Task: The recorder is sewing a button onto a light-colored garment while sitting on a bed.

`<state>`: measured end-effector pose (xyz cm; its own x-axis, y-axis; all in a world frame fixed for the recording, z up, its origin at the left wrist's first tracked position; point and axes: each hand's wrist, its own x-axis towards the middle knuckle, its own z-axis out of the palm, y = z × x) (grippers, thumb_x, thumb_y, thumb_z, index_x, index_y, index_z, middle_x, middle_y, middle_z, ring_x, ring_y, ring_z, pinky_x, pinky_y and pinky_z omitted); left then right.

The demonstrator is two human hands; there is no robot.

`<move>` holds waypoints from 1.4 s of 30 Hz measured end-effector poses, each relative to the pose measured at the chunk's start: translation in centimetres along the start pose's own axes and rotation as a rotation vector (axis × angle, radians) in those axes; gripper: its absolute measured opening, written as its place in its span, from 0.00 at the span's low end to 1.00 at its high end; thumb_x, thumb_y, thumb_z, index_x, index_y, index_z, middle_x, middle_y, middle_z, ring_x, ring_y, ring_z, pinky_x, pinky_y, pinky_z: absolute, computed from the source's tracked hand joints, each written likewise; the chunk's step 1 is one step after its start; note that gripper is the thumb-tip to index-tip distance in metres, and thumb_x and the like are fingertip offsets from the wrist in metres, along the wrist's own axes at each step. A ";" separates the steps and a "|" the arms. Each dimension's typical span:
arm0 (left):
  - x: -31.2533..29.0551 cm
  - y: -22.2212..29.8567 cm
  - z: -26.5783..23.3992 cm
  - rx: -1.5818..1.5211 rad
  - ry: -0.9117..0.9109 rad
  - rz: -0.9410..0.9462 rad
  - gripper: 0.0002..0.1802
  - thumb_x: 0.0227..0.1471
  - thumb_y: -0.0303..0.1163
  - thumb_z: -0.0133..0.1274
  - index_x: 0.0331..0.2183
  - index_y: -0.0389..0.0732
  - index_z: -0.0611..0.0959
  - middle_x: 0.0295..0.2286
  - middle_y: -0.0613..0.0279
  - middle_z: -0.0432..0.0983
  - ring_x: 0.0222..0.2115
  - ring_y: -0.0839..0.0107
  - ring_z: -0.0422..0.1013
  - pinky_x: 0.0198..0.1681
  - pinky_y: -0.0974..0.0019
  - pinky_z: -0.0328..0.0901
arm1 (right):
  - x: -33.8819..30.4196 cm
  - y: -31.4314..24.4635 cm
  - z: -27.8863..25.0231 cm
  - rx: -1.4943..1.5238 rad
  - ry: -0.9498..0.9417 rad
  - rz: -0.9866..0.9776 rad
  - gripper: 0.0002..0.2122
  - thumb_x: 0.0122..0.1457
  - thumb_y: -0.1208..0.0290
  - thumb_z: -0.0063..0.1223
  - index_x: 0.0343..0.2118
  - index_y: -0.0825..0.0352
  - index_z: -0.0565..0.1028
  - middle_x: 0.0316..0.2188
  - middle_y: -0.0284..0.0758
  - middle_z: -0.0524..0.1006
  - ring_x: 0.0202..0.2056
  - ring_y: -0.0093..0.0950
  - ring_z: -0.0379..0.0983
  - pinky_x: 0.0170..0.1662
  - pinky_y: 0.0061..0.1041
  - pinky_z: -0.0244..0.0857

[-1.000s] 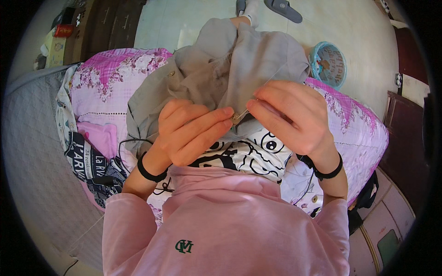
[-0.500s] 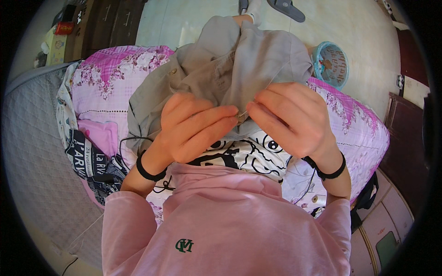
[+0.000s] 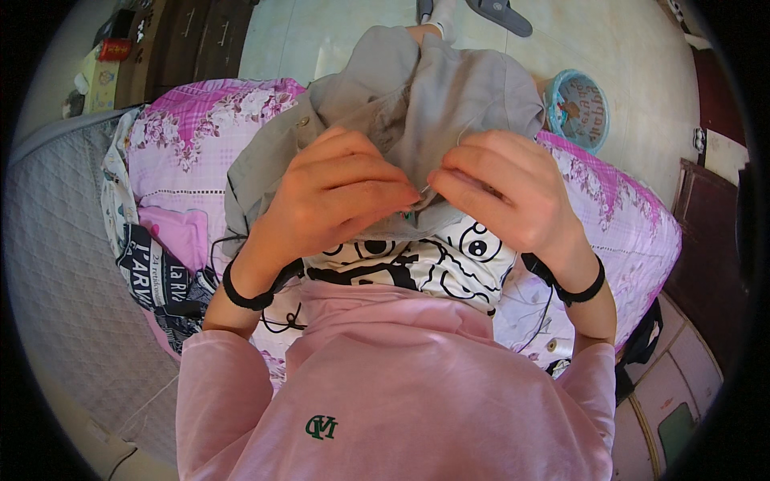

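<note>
A grey garment (image 3: pixel 353 104) with a button (image 3: pixel 303 122) on it is spread over my lap. At its near edge my left hand (image 3: pixel 337 196) is closed, thumb and fingers pinching the cloth; a small green spot shows beneath these fingertips. Close by, my right hand (image 3: pixel 509 188) is closed in a pinch on a thin, pale sewing needle (image 3: pixel 424 190), whose tip points toward the left fingertips. Fine thread (image 3: pixel 459 138) loops up above the right hand. The fingers hide the exact spot where needle and cloth meet.
Around me lies a pink floral bedsheet (image 3: pixel 618 216). A thread spool (image 3: pixel 555 345) rests by my right forearm. To the left are a pink cloth (image 3: pixel 175 232) and a dark printed cloth (image 3: pixel 148 268). A blue bin (image 3: pixel 597 112) and a slipper (image 3: pixel 504 16) stand on the floor ahead.
My left hand has shifted slightly up and rotated, and its fingers now cover the small round piece seen at its fingertips before. The right hand has risen a little.
</note>
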<state>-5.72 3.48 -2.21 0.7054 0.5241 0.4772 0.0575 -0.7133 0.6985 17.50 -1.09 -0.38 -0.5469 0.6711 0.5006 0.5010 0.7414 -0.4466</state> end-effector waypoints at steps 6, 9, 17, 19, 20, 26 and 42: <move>-0.1 0.1 0.2 -0.025 0.017 -0.040 0.09 0.34 0.24 0.65 0.26 0.38 0.84 0.26 0.62 0.79 0.26 0.66 0.70 0.29 0.65 0.63 | -0.1 0.3 0.6 -0.005 0.057 -0.022 0.12 0.33 0.75 0.57 0.26 0.71 0.75 0.26 0.35 0.71 0.28 0.30 0.70 0.25 0.25 0.64; 0.0 0.3 0.3 -0.022 0.016 -0.056 0.08 0.35 0.24 0.64 0.26 0.38 0.83 0.26 0.62 0.79 0.26 0.65 0.70 0.30 0.65 0.63 | -0.1 0.3 0.6 0.001 0.075 -0.022 0.12 0.33 0.75 0.56 0.26 0.71 0.75 0.26 0.35 0.71 0.28 0.31 0.70 0.25 0.25 0.64; 0.3 0.7 -0.2 -0.072 -0.028 -0.174 0.05 0.39 0.24 0.62 0.25 0.38 0.83 0.23 0.62 0.77 0.24 0.64 0.70 0.29 0.66 0.62 | -0.1 0.3 0.9 0.022 0.042 -0.027 0.13 0.33 0.73 0.56 0.26 0.71 0.76 0.26 0.35 0.72 0.29 0.31 0.71 0.27 0.26 0.65; 0.5 0.8 -0.1 -0.138 -0.061 -0.253 0.04 0.41 0.24 0.61 0.25 0.37 0.82 0.21 0.62 0.76 0.23 0.64 0.69 0.28 0.66 0.62 | -0.3 0.5 0.9 0.045 0.017 -0.029 0.13 0.33 0.73 0.56 0.27 0.70 0.76 0.27 0.35 0.72 0.29 0.31 0.71 0.27 0.26 0.65; 0.6 0.7 -0.2 -0.133 -0.057 -0.260 0.04 0.41 0.24 0.61 0.25 0.37 0.82 0.21 0.62 0.76 0.23 0.64 0.69 0.28 0.66 0.62 | -0.4 0.6 1.0 0.041 0.034 -0.024 0.13 0.33 0.73 0.56 0.27 0.70 0.76 0.27 0.35 0.73 0.29 0.32 0.72 0.27 0.26 0.65; 1.3 1.5 -0.3 -0.288 -0.094 -0.491 0.02 0.46 0.24 0.59 0.25 0.36 0.82 0.20 0.62 0.75 0.21 0.72 0.68 0.24 0.70 0.60 | -0.7 1.2 2.0 0.041 0.064 -0.020 0.12 0.33 0.75 0.56 0.27 0.70 0.76 0.25 0.35 0.73 0.28 0.32 0.72 0.27 0.27 0.65; 1.2 2.3 0.2 -0.403 -0.091 -0.708 0.03 0.48 0.24 0.58 0.27 0.34 0.83 0.21 0.64 0.75 0.22 0.80 0.68 0.25 0.74 0.61 | -0.9 0.5 2.1 0.153 0.069 0.042 0.12 0.33 0.79 0.59 0.27 0.72 0.75 0.23 0.37 0.71 0.27 0.35 0.71 0.27 0.29 0.65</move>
<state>-4.62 2.39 -0.18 0.6530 0.7352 -0.1818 0.2644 0.0036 0.9644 16.85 -1.29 -2.59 -0.4781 0.7030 0.5265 0.4110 0.7088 -0.5733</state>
